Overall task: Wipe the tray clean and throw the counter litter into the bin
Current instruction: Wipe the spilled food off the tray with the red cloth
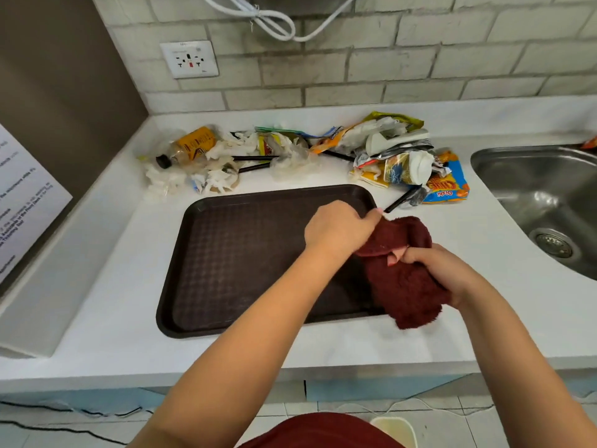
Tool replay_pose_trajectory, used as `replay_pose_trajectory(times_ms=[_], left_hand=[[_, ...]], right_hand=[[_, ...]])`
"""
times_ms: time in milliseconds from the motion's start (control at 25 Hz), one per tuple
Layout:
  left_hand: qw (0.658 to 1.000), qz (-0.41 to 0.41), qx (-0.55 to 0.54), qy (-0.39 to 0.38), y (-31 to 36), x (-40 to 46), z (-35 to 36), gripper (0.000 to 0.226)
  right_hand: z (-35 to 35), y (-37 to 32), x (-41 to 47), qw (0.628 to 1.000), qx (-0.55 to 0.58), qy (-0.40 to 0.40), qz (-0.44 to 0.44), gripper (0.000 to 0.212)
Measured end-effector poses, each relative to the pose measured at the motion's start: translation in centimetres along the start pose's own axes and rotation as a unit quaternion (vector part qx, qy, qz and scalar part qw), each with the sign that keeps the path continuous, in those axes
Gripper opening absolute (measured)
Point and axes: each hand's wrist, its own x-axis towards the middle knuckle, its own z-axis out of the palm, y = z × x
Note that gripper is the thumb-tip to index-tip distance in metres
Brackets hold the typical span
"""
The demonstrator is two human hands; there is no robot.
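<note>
A dark brown tray (245, 253) lies flat on the white counter (129, 334). A dark red cloth (403, 286) hangs over the tray's right edge, bunched between both hands. My left hand (336, 231) grips the cloth's upper part above the tray's right side. My right hand (442, 270) grips the cloth lower down, just right of the tray. Litter lies along the back of the counter: a pile of tissues and a bottle (193, 160) at the left, wrappers and cups (397, 156) at the right.
A steel sink (542, 202) is set into the counter at the right. A microwave side with a paper notice (26, 202) stands at the left. A socket (190, 59) sits on the tiled wall. A pale bin rim (397, 428) shows on the floor below.
</note>
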Motion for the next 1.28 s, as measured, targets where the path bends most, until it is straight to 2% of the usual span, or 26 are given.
replay_pose_trajectory(times_ms=[40,80,120,160,200,240,280,320,400,440,520,600,680,720,760,840,880,960,1040,1120,1280], left_hand=[[0.99,-0.037,-0.115,-0.073,-0.2,0.4,-0.5,0.052],[0.947,-0.07,-0.262,-0.174,-0.2,0.3,-1.1,0.049],[0.892,-0.081,-0.374,-0.239,-0.6,0.3,-1.3,0.046],[0.858,-0.065,-0.433,-0.269,-1.3,0.6,-1.2,0.05],[0.861,-0.045,-0.426,-0.273,-1.8,0.8,-0.9,0.061],[0.882,-0.019,-0.388,-0.267,-2.4,0.9,-0.2,0.069],[0.887,-0.012,-0.356,-0.293,-2.6,0.7,0.4,0.072],[0.868,-0.026,-0.359,-0.341,-2.5,0.3,0.9,0.069],[0.825,-0.053,-0.385,-0.411,-2.2,-0.2,2.1,0.053],[0.824,-0.063,-0.394,-0.403,-2.0,-0.2,2.4,0.044],[0.826,-0.089,-0.453,-0.324,-1.5,0.2,2.6,0.029],[0.803,-0.098,-0.539,-0.233,-0.9,0.7,2.8,0.018],[0.796,-0.078,-0.574,-0.177,0.1,1.1,3.1,0.017],[0.797,-0.07,-0.576,-0.165,0.7,1.2,3.5,0.018],[0.804,-0.067,-0.567,-0.165,1.4,1.2,4.0,0.019],[0.828,-0.069,-0.523,-0.188,2.6,0.8,5.0,0.025],[0.853,-0.065,-0.477,-0.201,2.9,0.4,5.6,0.031],[0.912,-0.016,-0.347,-0.218,3.1,-0.4,7.5,0.044],[0.947,0.054,-0.229,-0.217,3.1,-0.9,9.3,0.049],[0.959,0.105,-0.138,-0.224,3.3,-1.1,10.6,0.051],[0.965,0.173,0.006,-0.195,3.3,-1.1,10.7,0.058]], right_hand=[[-0.6,-0.3,-0.3,0.999,-0.003,-0.023,0.025,0.016],[-1.1,-0.5,-0.6,0.998,0.005,-0.036,0.05,0.017],[-1.7,-0.6,-0.8,0.997,0.014,-0.04,0.068,0.019],[-2.1,-0.7,-1.0,0.996,0.019,-0.041,0.078,0.021],[-2.4,-0.7,-1.0,0.995,0.02,-0.046,0.082,0.022],[-2.6,-0.7,-1.1,0.995,0.017,-0.049,0.086,0.021],[-2.7,-0.7,-1.3,0.994,0.012,-0.054,0.089,0.017],[-2.7,-0.8,-1.4,0.994,0.006,-0.061,0.094,0.017],[-2.9,-1.2,-1.3,0.991,-0.008,-0.098,0.095,0.034],[-3.1,-1.2,-1.2,0.99,0.009,-0.114,0.083,0.045],[-3.7,-0.9,-0.7,0.987,0.114,-0.109,0.031,0.069],[-4.3,-0.1,-0.5,0.97,0.226,-0.088,0.004,0.092],[-4.6,0.5,-0.6,0.964,0.247,-0.093,0.015,0.1],[-4.6,0.6,-0.6,0.972,0.218,-0.086,0.021,0.093],[-5.0,0.6,-0.5,0.981,0.18,-0.063,0.023,0.077],[-6.2,0.6,-0.2,0.993,0.109,0.044,0.014,0.034],[-7.2,0.8,-0.1,0.991,0.082,0.106,0.003,0.026],[-9.6,1.4,-0.1,0.977,0.036,0.208,-0.021,0.02],[-11.1,2.1,-0.4,0.964,-0.023,0.262,-0.04,0.021],[-11.6,3.1,-0.4,0.948,-0.091,0.3,-0.059,0.025],[-11.4,4.8,0.1,0.881,-0.311,0.353,-0.052,0.039]])
